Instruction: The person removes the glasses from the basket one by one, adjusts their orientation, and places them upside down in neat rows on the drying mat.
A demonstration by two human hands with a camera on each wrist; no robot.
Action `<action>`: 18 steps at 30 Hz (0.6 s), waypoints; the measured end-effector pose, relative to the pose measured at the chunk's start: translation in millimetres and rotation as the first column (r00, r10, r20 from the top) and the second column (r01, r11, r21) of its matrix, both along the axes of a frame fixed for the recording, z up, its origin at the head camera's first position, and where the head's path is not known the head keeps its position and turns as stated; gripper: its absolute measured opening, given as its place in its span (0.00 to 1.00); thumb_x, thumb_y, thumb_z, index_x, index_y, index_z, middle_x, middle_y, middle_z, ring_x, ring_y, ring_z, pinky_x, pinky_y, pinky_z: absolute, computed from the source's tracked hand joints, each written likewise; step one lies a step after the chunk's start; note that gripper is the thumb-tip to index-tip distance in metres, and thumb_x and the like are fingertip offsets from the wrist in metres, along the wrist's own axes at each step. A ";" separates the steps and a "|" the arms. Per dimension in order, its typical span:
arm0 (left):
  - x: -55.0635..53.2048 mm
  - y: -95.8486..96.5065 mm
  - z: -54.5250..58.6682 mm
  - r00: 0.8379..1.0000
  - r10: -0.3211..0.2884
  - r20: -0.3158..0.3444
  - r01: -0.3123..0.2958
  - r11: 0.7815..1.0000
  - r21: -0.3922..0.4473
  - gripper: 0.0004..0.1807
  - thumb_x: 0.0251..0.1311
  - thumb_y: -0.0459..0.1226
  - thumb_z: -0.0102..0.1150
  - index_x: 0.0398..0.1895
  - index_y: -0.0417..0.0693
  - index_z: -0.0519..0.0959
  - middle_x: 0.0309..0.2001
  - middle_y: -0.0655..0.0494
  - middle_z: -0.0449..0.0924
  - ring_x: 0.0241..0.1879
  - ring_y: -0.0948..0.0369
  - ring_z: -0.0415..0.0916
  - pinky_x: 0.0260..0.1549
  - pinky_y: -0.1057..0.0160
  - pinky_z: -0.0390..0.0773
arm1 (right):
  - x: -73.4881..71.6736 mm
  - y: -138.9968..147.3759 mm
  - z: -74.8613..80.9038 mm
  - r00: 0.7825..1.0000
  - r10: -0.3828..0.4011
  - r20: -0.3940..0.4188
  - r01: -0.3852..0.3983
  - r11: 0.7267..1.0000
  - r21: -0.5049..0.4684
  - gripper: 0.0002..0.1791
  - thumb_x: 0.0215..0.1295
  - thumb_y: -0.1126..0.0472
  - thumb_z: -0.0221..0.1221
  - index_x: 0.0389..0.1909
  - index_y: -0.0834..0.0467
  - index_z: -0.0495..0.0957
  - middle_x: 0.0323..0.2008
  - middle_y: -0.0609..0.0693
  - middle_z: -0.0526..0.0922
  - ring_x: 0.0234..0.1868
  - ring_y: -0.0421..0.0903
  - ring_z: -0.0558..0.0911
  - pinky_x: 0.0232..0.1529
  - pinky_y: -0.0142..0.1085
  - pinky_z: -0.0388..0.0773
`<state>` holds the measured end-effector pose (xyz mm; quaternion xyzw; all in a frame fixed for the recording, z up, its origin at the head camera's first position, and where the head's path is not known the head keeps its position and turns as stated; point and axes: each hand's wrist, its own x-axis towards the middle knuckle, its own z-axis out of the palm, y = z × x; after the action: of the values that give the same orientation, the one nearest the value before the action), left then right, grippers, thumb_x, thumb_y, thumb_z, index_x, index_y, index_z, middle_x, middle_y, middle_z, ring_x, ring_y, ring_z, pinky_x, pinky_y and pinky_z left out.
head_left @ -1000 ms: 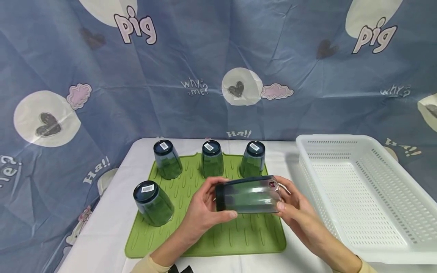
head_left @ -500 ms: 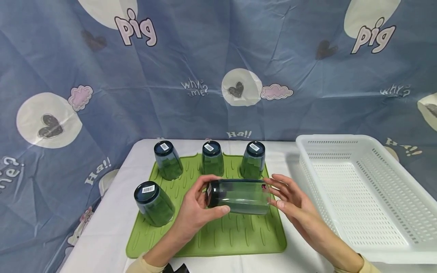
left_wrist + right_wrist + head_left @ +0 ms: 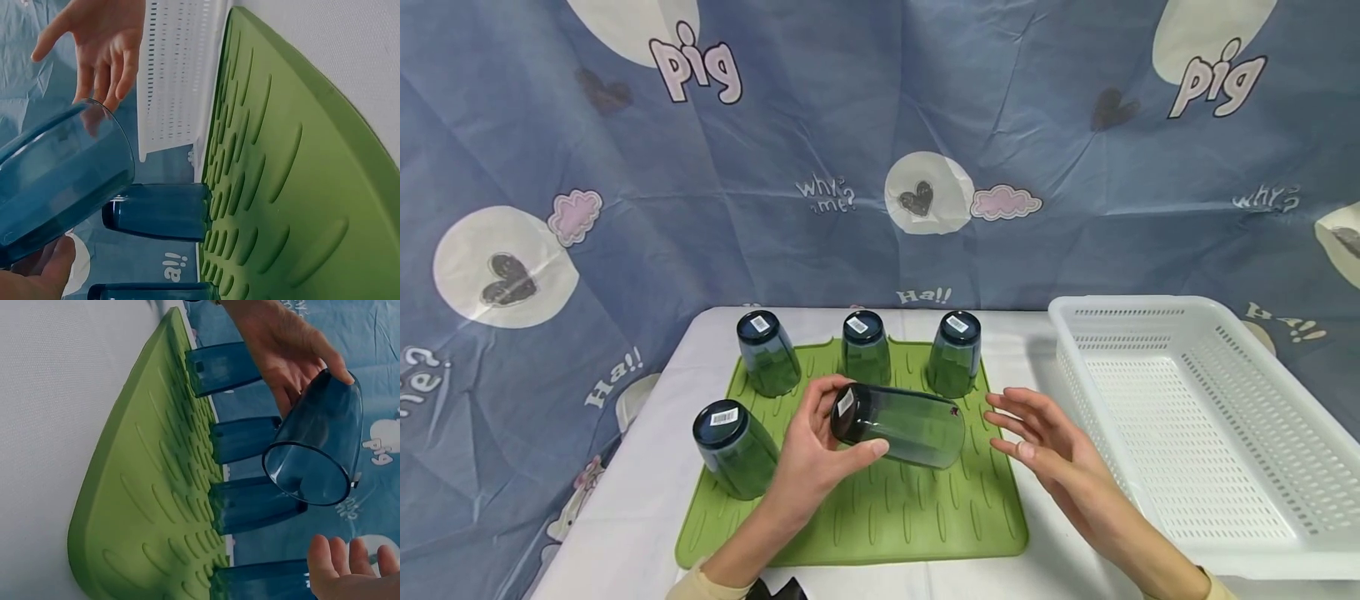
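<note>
A dark blue-tinted drinking glass (image 3: 902, 423) is held tilted above the green ribbed mat (image 3: 895, 525), its mouth toward the right and slightly down. My left hand (image 3: 820, 446) grips it around its base end, thumb along the near side. In the right wrist view the glass (image 3: 319, 440) shows its open rim, with the left hand (image 3: 287, 353) at its other end. My right hand (image 3: 1052, 446) is apart from the glass, just right of its mouth, fingers spread and holding nothing. The right hand (image 3: 109, 47) also shows beyond the rim in the left wrist view.
Upside down on the mat stand several like glasses: a back row with a left glass (image 3: 769, 354), a middle glass (image 3: 866, 350) and a right glass (image 3: 955, 354), plus a front-left glass (image 3: 736, 450). A white slotted basket (image 3: 1120, 467) sits to the right on the white-covered table.
My right hand has let go of the glass, which both hands held a second ago. My left hand has carried it leftward and tipped its mouth end downward.
</note>
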<state>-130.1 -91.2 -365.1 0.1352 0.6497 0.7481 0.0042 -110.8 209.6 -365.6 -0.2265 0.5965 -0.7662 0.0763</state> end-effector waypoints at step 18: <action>-8.9 -9.1 -5.0 0.991 0.133 0.033 -0.127 0.979 -0.158 0.40 0.45 0.28 0.76 0.61 0.44 0.65 0.56 0.49 0.77 0.57 0.58 0.75 0.60 0.64 0.72 | 2.8 4.8 -4.7 0.999 -0.035 -0.019 0.035 0.999 0.023 0.28 0.69 0.76 0.45 0.69 0.71 0.54 0.68 0.63 0.64 0.68 0.58 0.65 0.64 0.45 0.70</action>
<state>-139.0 -100.3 -370.2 0.0756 0.7133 0.6965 -0.0201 -108.0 214.5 -370.3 -0.2224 0.6100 -0.7582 0.0599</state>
